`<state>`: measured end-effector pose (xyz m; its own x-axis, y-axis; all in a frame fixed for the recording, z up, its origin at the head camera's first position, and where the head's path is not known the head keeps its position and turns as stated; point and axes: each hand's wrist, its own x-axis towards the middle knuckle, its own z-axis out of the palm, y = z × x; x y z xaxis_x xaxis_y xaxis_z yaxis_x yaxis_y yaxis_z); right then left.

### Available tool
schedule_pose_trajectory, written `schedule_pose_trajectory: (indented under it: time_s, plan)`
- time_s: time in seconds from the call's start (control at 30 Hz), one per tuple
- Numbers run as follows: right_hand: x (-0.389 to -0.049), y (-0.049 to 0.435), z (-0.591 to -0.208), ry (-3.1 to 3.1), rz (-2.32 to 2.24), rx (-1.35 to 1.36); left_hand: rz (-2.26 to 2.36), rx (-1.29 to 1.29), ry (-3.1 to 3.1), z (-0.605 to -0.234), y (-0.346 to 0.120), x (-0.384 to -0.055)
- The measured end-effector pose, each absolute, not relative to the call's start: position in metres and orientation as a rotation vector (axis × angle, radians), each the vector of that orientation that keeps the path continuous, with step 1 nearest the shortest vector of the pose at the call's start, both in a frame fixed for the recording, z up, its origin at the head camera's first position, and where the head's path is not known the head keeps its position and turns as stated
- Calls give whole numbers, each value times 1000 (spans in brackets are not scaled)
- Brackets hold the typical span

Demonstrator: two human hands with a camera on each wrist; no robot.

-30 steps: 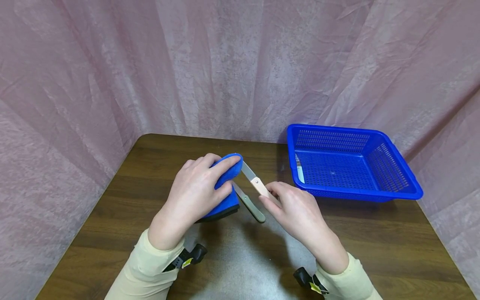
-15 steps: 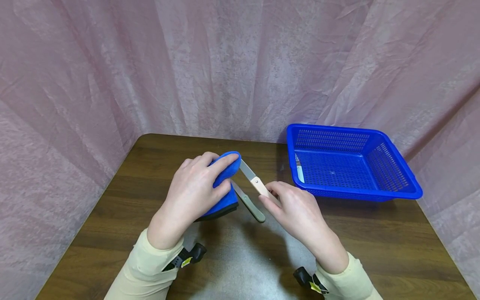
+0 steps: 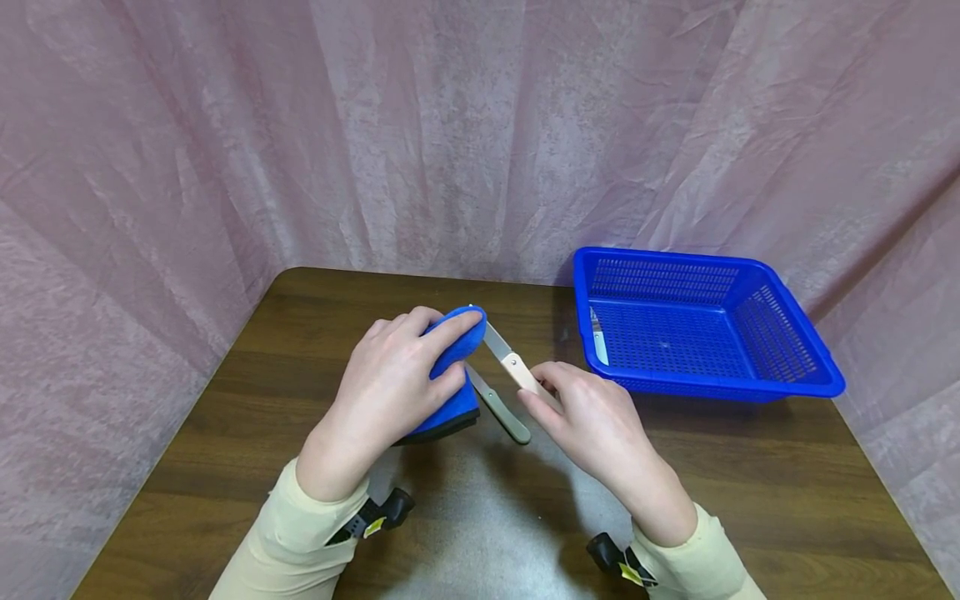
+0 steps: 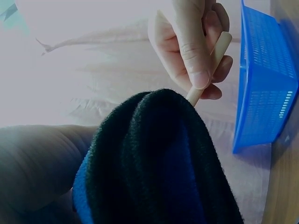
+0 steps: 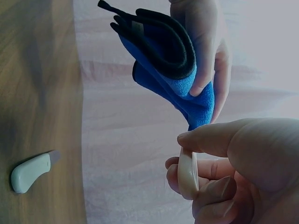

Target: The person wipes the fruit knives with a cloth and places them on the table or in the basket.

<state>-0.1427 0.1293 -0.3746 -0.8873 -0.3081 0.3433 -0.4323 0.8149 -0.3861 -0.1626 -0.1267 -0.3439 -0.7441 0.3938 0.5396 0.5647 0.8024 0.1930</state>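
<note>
My left hand (image 3: 393, 367) grips a folded blue cloth (image 3: 457, 400) with a dark edge. In the right wrist view the cloth (image 5: 163, 60) hangs in folds from the fingers. My right hand (image 3: 592, 417) pinches the cream handle of a knife (image 3: 517, 368), its blade pointing up and left into the cloth, which hides the tip. The left wrist view shows the end of that handle (image 4: 219, 51) between thumb and fingers, beyond the cloth. Below the held knife, a second knife with a green handle (image 3: 506, 417) lies on the table, its blade partly behind the cloth.
At the back right of the wooden table (image 3: 247, 467) stands a blue plastic basket (image 3: 705, 387). Inside, against its left wall, lies a small knife with a pale handle (image 3: 601, 346). A pink curtain (image 3: 450, 133) hangs behind the table.
The left hand and cloth shift slightly left along the blade, then back right toward the handle. My right hand and its knife stay almost still.
</note>
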Motion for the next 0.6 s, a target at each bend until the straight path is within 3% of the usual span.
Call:
schedule_pose_trajectory:
  time_s: [0.6]
  plan:
    - [-143, 130, -375, -2743, 685, 558, -473, -713, -2515, -343, -126, -163]
